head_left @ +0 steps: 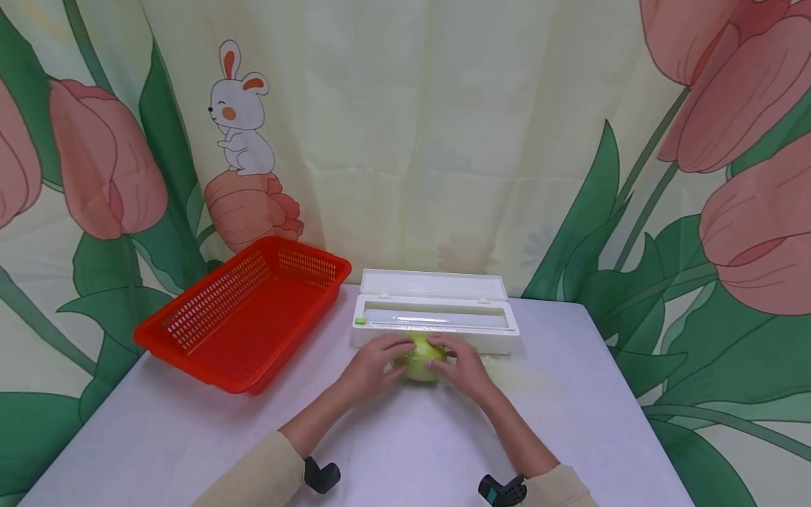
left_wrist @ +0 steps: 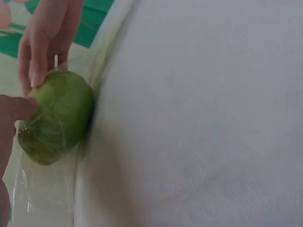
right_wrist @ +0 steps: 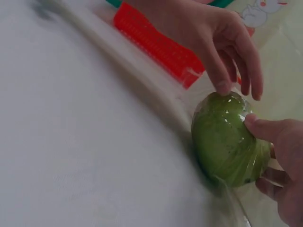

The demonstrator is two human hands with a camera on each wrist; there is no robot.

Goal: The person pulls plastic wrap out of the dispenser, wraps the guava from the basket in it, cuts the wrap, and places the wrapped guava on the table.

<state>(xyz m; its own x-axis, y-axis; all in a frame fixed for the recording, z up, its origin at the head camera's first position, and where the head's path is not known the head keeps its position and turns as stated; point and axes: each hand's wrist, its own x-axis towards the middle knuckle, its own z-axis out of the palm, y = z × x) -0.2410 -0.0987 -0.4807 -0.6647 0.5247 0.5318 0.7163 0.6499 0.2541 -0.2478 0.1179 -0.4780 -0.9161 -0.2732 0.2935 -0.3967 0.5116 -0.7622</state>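
Clear cling film is already stretched over most of the green fruit (head_left: 421, 365), w/ glints and creases showing on its skin in both wrist views. The fruit sits on the white table (head_left: 393, 451), right in front of the white film dispenser (head_left: 434, 318), whose lid stands open. A loose flap of film trails off the fruit towards the bottom of the right wrist view, so by the look of it the wrap is on but not sealed; the trailing edge probably needs pressing down, and I can't tell if the sheet is cut free from the roll.

Left hand (head_left: 372, 367) cups the fruit's left side, fingers bent over the top, fingertips (right_wrist: 222, 87) touching the film near the crown. Right hand (head_left: 464, 367) holds the opposite side, thumb (right_wrist: 265, 128) pressed on the wrapped skin, other fingers curled under. So the fruit is pinned between both hands, fingers narrow around it, tips nearly meeting on top.

Red slotted basket (head_left: 243, 320) stands to the left, well apart, nothing visible inside.
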